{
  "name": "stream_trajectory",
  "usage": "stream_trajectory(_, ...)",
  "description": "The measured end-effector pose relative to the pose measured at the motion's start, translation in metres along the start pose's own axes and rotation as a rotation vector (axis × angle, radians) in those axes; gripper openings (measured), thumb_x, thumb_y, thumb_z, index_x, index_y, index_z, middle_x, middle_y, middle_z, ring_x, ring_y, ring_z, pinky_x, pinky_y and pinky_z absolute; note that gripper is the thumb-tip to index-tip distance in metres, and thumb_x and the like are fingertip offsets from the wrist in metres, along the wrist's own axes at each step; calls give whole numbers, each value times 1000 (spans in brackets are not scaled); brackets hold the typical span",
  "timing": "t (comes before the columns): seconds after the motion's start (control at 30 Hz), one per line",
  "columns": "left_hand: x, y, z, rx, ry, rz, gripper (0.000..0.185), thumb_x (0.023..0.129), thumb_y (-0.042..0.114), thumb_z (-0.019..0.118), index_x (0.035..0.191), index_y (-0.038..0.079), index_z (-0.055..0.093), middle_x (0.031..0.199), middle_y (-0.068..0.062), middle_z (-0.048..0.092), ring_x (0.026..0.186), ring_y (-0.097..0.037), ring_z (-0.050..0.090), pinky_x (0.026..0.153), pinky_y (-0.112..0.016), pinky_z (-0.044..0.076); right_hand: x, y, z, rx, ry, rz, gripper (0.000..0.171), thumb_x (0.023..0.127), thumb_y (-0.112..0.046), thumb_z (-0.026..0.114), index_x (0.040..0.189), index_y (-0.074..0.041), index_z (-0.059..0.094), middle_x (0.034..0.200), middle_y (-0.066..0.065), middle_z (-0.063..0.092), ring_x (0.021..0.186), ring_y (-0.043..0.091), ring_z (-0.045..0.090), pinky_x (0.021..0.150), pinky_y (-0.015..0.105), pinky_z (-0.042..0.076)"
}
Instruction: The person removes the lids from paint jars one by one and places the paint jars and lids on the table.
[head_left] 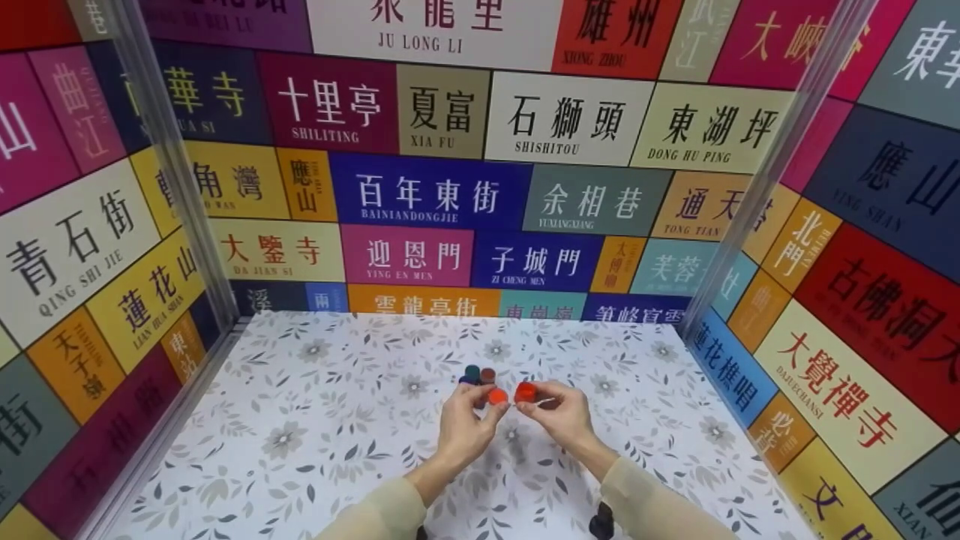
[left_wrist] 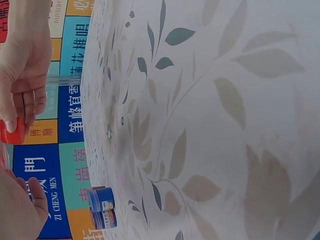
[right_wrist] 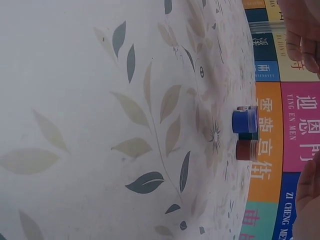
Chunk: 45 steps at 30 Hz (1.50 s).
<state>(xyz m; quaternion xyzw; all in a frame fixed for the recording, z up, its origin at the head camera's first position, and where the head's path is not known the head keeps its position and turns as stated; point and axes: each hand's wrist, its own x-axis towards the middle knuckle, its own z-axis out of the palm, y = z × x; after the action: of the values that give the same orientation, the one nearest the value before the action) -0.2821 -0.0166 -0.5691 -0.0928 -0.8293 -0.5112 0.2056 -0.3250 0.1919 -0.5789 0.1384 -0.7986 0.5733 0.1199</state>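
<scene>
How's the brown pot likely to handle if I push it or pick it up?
The brown pot has crisp, straight sides, so it's probably stiff rather than squashy. It stands upright and looks squat, so a low, gentle push would likely slide it before tipping it. Its round body could roll if knocked over, perhaps bumping the blue pot close by.

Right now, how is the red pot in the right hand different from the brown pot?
The red pot is bright red; the brown pot is darker and brownish. The right hand holds the red pot above the table, while the brown pot stands on it. Both are little and round.
</scene>
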Motion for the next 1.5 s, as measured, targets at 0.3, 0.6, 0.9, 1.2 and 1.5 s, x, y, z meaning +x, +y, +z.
stream_trajectory(0.3, -5, -4, 9, 87, -66, 58, 29, 99, 26, 86, 119, 6, 83, 102, -8, 73, 91, -30, 69, 78, -27, 53, 5, 5, -6, -39, 23, 39, 32, 86, -6, 96, 117, -4, 87, 104, 17, 86, 88, 19, 79, 81, 20, 63)
stream_trajectory(0.6, -7, -8, 18, 141, -154, 29, 25, 95, 27, 89, 115, 12, 84, 105, -6, 76, 93, -30, 70, 80, -29, 53, 8, 17, -10, -99, 40, 49, 32, 87, -11, 97, 117, -6, 87, 104, 15, 87, 86, 10, 77, 80, 21, 64)
stream_trajectory(0.9, -8, -9, 28, 161, -267, -34, 31, 94, 30, 91, 118, 12, 85, 106, -6, 77, 92, -23, 71, 80, -29, 55, 15, 27, -18, -191, 64, 37, 30, 85, -12, 98, 113, -5, 88, 99, 15, 85, 84, 12, 76, 76, 18, 62)
stream_trajectory(1.2, -12, -10, 39, 183, -312, -58, 28, 92, 33, 93, 112, 15, 86, 102, -1, 75, 84, -8, 60, 77, -28, 54, 20, 36, -24, -269, 49, 90, 33, 87, -12, 96, 118, -7, 87, 103, 11, 85, 92, 21, 78, 79, 18, 60)
stream_trajectory(1.5, -16, -11, 49, 243, -338, 5, 27, 92, 32, 92, 111, 16, 86, 101, -2, 76, 80, -7, 61, 76, -28, 55, 25, 49, -30, -340, 60, 121, 33, 85, -14, 95, 116, -9, 87, 102, 10, 84, 95, 22, 76, 81, 23, 59)
